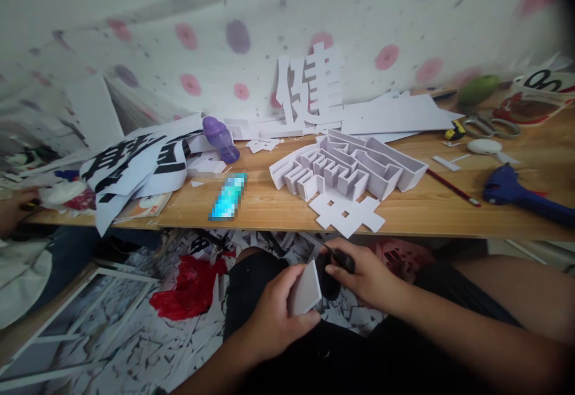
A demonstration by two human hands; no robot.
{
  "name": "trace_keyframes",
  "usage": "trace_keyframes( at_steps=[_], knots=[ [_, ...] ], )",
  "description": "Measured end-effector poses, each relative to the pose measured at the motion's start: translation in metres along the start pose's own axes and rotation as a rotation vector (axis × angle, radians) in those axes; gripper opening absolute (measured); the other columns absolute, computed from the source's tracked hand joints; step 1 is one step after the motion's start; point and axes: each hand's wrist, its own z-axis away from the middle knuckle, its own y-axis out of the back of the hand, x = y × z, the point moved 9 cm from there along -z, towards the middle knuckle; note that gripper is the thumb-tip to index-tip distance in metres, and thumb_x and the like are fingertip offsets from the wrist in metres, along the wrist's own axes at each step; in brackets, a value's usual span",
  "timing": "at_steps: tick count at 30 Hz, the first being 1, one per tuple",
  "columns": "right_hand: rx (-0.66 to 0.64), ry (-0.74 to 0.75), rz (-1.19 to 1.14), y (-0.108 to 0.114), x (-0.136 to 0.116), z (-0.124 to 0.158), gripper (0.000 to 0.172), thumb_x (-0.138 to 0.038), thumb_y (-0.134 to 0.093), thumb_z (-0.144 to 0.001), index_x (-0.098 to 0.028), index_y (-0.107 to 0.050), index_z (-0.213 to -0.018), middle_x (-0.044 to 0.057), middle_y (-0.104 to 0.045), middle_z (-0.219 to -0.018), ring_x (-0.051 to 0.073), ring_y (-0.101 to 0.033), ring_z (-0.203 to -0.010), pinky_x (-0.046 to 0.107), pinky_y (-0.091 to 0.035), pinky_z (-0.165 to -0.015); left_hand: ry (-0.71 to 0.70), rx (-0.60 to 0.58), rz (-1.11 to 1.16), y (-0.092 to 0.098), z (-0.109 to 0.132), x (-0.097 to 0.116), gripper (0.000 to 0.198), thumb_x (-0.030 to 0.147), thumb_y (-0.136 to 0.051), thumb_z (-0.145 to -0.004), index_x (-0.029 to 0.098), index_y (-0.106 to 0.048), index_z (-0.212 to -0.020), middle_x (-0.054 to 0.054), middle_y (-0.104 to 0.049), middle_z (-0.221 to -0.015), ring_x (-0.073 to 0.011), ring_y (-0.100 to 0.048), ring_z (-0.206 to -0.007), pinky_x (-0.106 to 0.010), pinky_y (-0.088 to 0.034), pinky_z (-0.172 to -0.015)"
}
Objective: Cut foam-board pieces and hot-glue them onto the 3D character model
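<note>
1 white piece (pixel 307 290) clamped in left hand (pixel 279 310), 1 black-handled tool (pixel 344 259) gripped in right hand (pixel 369 276)

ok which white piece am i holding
The small plain panel in the left hand; the walled character lies on the table, and another character stands upright behind it.

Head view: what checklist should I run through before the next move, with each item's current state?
1. White piece gripped in the left hand: ok.
2. Dark-handled tool held in the right hand: ok.
3. Hands apart from each other: ok, a gap shows between them.
4. Raised white character resting on the table: ok.
5. Blue glue gun switched off: cannot tell; it lies at the right side.
6. White scraps cleared from below the table: not ok, many lie strewn there.
</note>
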Motion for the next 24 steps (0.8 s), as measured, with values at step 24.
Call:
trace_keyframes(
  at_steps=[24],
  knots=[
    [0.684, -0.261, -0.659, 0.136, 0.045, -0.005, 0.025, -0.038, -0.067, -0.076, -0.02, -0.052, -0.084, -0.006, -0.048, -0.05, 0.01, -0.044, -0.045, 0.02, -0.035, -0.044, 0.324, -0.278, -0.152, 0.081, -0.03, -0.009, 0.033, 0.045, -0.04, -0.09, 0.019, -0.053, -0.107, -0.002, -0.067, -0.09, -0.0164, -0.063, -0.073, -0.026, -0.045, -0.068]
  ],
)
